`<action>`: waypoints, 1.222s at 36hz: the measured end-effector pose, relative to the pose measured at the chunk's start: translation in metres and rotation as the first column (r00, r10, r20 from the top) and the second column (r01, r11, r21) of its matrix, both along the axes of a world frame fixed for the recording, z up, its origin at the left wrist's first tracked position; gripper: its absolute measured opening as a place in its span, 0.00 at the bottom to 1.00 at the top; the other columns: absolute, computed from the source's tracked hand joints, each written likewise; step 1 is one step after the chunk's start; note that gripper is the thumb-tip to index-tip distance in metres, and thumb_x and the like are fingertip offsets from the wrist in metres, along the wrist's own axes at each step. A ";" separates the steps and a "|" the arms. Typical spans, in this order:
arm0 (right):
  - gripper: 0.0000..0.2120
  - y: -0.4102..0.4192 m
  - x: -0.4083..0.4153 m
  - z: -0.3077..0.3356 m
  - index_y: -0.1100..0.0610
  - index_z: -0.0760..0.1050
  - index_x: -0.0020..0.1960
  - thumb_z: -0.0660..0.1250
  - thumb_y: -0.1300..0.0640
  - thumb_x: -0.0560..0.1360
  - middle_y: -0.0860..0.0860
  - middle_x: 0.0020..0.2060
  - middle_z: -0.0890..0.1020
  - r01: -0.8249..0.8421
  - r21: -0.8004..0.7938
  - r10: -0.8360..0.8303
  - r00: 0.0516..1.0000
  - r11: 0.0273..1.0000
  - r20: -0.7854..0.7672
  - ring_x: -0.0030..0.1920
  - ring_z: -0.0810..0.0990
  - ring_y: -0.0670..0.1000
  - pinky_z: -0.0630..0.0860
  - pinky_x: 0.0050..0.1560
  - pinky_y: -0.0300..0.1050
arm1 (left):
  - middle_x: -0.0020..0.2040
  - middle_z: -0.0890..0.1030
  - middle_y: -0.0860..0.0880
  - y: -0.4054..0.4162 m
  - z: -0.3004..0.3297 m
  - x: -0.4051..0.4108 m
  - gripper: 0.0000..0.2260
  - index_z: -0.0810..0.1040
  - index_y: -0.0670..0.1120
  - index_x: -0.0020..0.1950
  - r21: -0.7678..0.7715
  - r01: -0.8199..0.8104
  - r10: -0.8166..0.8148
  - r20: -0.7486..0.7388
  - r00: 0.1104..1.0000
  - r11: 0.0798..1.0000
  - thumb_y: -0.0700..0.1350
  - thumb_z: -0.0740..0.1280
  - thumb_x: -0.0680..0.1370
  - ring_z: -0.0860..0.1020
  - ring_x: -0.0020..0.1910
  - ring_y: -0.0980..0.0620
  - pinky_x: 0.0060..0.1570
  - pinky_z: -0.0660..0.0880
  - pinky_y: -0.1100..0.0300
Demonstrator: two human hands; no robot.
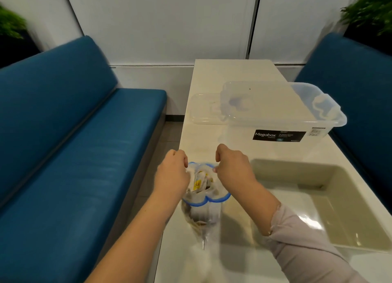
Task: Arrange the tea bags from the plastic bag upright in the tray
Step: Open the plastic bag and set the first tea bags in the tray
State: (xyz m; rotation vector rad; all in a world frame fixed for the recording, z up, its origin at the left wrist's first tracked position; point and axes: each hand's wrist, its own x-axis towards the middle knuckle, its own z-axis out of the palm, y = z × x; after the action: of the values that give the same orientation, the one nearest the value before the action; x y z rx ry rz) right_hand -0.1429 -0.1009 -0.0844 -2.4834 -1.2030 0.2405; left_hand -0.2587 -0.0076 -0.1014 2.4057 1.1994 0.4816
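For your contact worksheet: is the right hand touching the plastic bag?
Touching. The head view shows the right hand pinching the blue rim of the plastic bag, opposite the left hand.

We see bright, even light. White glare shines inside the tray (pixel 350 225). Left of it, the plants (pixel 10 24) and seats look smeared and bent.

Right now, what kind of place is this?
Probably a cafe or office break-area booth: blue cushioned benches flank a narrow white table, with potted plants behind.
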 end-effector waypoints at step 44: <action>0.08 0.016 0.015 -0.007 0.58 0.80 0.52 0.66 0.56 0.77 0.54 0.46 0.83 0.064 0.036 -0.050 0.949 0.997 -0.310 0.45 0.78 0.52 0.71 0.44 0.41 | 0.44 0.82 0.49 0.030 -0.013 0.015 0.08 0.80 0.46 0.46 -0.378 0.047 -0.027 0.059 0.998 0.925 0.50 0.66 0.78 0.79 0.44 0.52 0.44 0.77 0.59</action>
State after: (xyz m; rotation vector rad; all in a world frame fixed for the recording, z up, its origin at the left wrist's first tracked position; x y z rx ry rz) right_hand -0.1278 -0.0846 -0.0912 -2.3276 -0.9933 0.5572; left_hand -0.2440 0.0225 -0.1140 2.0671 1.1059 0.2675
